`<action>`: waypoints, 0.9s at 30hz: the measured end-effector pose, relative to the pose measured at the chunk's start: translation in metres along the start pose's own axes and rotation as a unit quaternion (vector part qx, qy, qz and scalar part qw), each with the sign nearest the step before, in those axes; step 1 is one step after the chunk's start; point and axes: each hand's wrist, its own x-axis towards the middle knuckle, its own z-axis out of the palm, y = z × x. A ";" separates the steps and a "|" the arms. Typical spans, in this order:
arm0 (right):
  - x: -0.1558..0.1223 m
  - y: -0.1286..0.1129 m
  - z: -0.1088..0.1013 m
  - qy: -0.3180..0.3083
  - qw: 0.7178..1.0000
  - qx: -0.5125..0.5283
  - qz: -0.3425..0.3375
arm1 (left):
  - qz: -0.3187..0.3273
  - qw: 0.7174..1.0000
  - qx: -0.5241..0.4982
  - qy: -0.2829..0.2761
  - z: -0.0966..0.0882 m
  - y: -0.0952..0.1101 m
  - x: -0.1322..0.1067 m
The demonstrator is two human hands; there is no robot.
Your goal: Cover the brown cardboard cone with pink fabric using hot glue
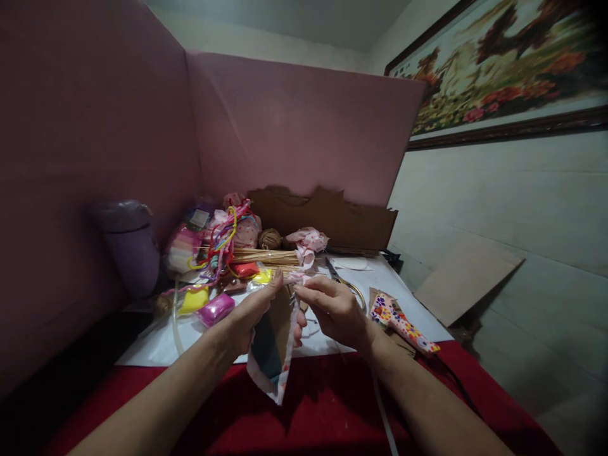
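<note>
"Where's our card?"
"Near the centre, above red cloth; our left hand clamps it, our right hand pinches its far fabric border. We should hold steady, pressing evenly."

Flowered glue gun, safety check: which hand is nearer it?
Right: the right hand is just left of the glue gun; the left hand, holding cardboard, is farther left.

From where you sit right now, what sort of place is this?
Probably a crafting corner, perhaps in a home, though that part is a guess. What suggests it: a flower-patterned tool that looks like a glue gun, a ball of twine and a bundle of thin sticks.
</note>
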 end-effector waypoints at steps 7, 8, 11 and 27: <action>0.009 -0.014 -0.002 0.088 0.962 0.120 0.229 | 0.017 1.000 0.001 -0.019 0.001 -0.001 -0.002; 0.010 -0.014 -0.002 0.076 0.949 0.173 0.252 | 0.012 1.000 0.010 -0.026 0.001 -0.001 -0.002; 0.013 -0.011 0.001 0.042 0.901 0.320 0.291 | 0.017 0.998 0.014 -0.064 0.000 0.000 -0.004; 0.011 -0.003 0.002 0.026 0.805 0.473 0.357 | 0.039 0.991 0.049 -0.115 0.000 0.002 -0.006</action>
